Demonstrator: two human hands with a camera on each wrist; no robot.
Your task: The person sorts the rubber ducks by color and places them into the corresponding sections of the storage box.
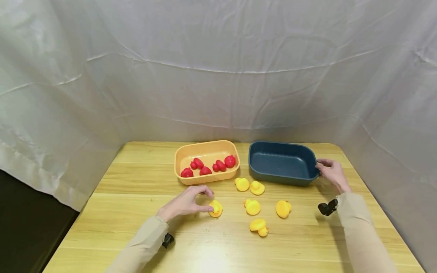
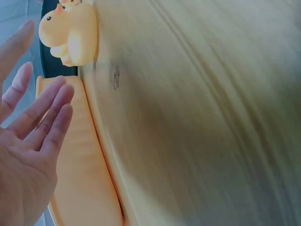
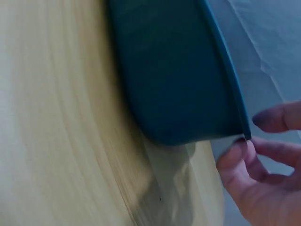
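pale wood tabletop [image 1: 211, 246] spreads nearest, broad between the two sleeves [image 1: 146, 235]. one yellow duck [image 1: 257, 225] lies tipped between the hands; just beyond, the left hand [image 1: 186, 203], fingers and thumb spread apart without a grip, arches beside another yellow duck [image 1: 216, 210], thumb contact unclear. four more ducks [image 1: 252, 207] sit to the right, wood showing around most. the right hand [image 1: 331, 173] pinches the right-hand rim of the blue bin [image 1: 278, 177], a narrow gap from the orange bin [image 1: 205, 179] of red toys [image 1: 205, 171] near the far edge.
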